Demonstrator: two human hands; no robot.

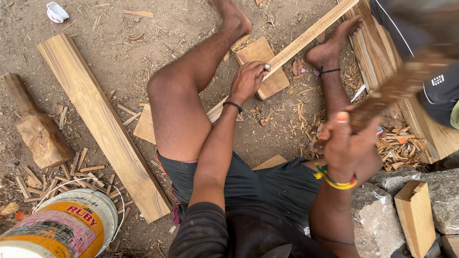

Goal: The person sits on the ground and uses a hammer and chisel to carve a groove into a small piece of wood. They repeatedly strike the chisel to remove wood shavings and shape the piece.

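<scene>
While my left hand [246, 81] is closed around a small metal tool pressed on the long wood strip [311, 33] near the top middle, my right hand [346, 141] at the right is shut tight on a blurry wooden mallet [401, 83]. I think the strip is stiff and light, best held close to the small block [267, 71] under it. A wide plank [103, 124] lies at the left.

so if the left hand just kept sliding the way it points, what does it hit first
Probably the long wood strip that the left hand already grips; it lies across the small wooden block. Beyond is the right foot, though depth is unclear.
</scene>
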